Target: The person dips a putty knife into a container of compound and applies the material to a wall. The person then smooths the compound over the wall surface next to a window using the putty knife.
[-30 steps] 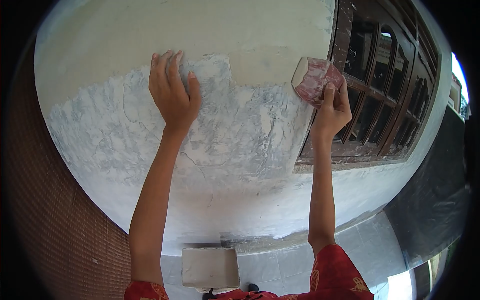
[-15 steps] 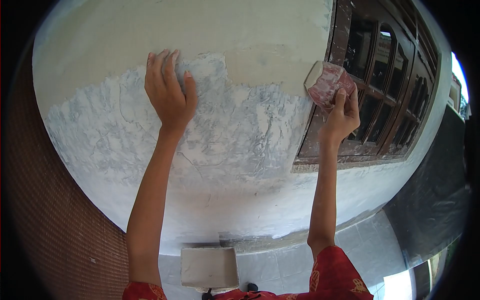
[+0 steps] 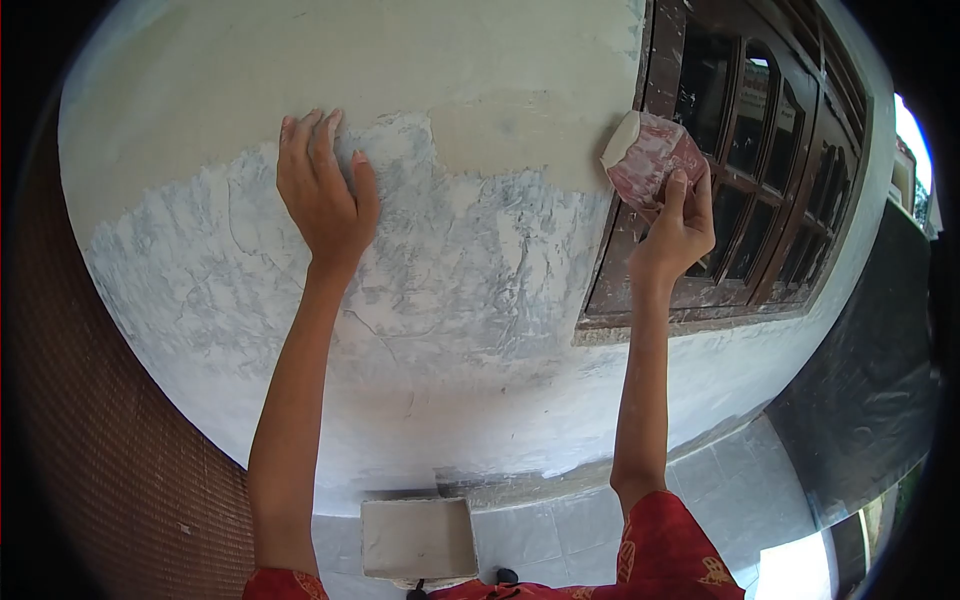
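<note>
My right hand [image 3: 672,240] pinches a reddish scraper [image 3: 655,165] smeared with white putty, its thumb on the near face. A thick cream band of putty lies along the scraper's left edge, which is by the wall beside the window frame. My left hand [image 3: 325,190] lies against the wall [image 3: 450,250] with fingers spread and nothing in it. Smooth cream putty coats the upper wall, ending in a ragged line near my left fingertips. Below that line the surface is rough, streaked white and grey.
A brown wooden window [image 3: 745,170] with glass panes is at the right. Below me a rectangular container [image 3: 418,540] of cream material stands by the wall on grey floor tiles [image 3: 525,540]. A woven brown panel [image 3: 130,430] runs along the left, and a dark sheet [image 3: 860,370] hangs at the right.
The view has shifted slightly, so the wall and window appear a little further left. My right hand and the scraper have hardly moved against the window frame. My left hand keeps its pose.
</note>
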`<state>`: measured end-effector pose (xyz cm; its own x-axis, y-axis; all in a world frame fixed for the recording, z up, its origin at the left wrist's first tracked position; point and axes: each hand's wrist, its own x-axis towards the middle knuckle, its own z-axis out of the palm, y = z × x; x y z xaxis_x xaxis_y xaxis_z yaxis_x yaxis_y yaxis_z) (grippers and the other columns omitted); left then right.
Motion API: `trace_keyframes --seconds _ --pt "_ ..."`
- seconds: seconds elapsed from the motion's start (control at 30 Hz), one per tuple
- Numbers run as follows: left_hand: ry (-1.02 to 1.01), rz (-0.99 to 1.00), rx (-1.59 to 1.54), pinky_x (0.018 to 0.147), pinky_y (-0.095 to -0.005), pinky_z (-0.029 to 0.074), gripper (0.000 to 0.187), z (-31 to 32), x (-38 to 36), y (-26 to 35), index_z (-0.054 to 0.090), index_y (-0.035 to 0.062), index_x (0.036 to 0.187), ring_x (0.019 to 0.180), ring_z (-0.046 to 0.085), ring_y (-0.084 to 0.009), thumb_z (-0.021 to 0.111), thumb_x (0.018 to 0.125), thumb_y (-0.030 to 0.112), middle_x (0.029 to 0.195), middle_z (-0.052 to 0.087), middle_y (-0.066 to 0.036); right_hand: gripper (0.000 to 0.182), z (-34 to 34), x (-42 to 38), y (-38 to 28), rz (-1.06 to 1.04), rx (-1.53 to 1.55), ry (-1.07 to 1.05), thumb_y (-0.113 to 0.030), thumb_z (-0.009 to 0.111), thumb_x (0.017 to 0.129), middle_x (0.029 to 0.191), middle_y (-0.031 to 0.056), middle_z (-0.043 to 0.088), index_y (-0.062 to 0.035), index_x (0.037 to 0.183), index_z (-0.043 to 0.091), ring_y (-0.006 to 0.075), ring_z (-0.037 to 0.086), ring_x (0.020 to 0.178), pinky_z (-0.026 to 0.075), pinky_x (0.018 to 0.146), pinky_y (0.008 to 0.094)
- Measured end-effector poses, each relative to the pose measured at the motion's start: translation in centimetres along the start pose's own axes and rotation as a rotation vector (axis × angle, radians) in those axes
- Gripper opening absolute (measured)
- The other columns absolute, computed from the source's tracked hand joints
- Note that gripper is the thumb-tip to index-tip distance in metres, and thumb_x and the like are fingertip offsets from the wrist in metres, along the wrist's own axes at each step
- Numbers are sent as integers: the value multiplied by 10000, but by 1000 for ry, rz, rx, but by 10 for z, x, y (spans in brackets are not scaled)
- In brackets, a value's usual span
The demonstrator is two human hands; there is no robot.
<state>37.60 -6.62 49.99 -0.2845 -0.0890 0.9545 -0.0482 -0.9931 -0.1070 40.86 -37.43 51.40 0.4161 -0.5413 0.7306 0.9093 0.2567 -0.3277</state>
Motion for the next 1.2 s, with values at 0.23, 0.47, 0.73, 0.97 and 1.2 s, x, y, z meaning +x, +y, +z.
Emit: trace_keyframes --seconds 0.23,0.47,0.73,0.97,1.2 --pt "19 3 6 1100 -525 298 423 0 1 -4 520 35 1353 1389 369 -392 488 976 225 1404 481 -151 393 75 -41 22 -92 -78 -311 -84 666 950 1064 131 722 33 1320 605 115 649 945 528 872 279" --pt "1 -15 -8 1107 -528 289 422 0 2 2 528 35 1349 1389 367 -399 498 967 212 1408 476 -155 418 25 18 6 -68 -37 -39 -58 631 966 1049 120 723 42 1364 555 89 650 920 530 808 225" --pt "23 14 -32 1110 -529 288 421 0 1 -3 530 36 1348 1387 370 -397 511 961 201 1414 472 -154 434 83 -35 16 -64 -105 -339 -80 666 947 1012 133 725 52 1349 568 100 654 927 529 795 248" --pt "1 4 -30 1107 -524 294 424 1 1 2 527 54 1356 1388 369 -399 509 963 210 1402 480 -150 415 23 15 2 -78 -37 -29 -44 610 979 1069 128 714 50 1377 536 84 653 880 544 758 242" --pt "25 20 -43 1100 -516 305 431 0 0 -4 521 55 1364 1384 381 -392 508 962 209 1406 482 -148 419 84 -59 9 -23 -93 -308 -69 663 949 974 119 726 53 1340 576 88 629 849 525 789 248"
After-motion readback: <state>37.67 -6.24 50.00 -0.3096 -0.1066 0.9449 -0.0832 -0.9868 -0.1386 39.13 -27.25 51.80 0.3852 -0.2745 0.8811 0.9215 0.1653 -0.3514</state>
